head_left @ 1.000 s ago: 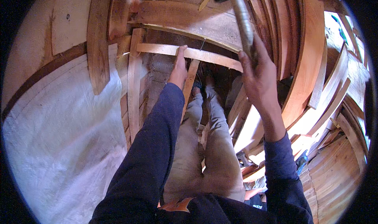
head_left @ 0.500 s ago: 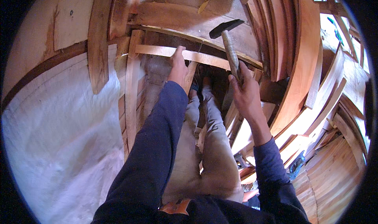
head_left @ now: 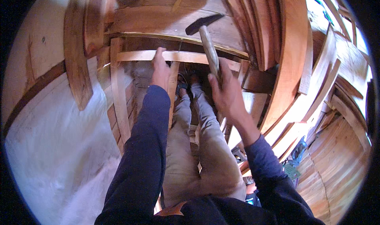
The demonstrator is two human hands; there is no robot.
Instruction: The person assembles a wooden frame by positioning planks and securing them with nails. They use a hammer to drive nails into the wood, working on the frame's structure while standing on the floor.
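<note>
My right hand is closed round the wooden handle of a hammer. Its dark metal head is raised, appearing just beyond a pale wooden batten. That batten runs crosswise in front of me, as part of a timber frame. My left hand grips the batten left of its middle, fingers largely hidden behind the wood. A thin upright sliver, perhaps a nail, shows at the batten's far side, right of my left hand. Below the batten, a narrow wooden upright runs toward me beside my left forearm.
A white sheet covers the left side, with a hanging board above it. Several curved-looking planks lean at the right. My legs stand between the timbers. A blue object lies at the lower right, near wooden boards.
The whole view has shifted, so the frame and both hands appear farther left. The hammer stays raised in my right hand, and my left hand keeps its hold on the batten.
</note>
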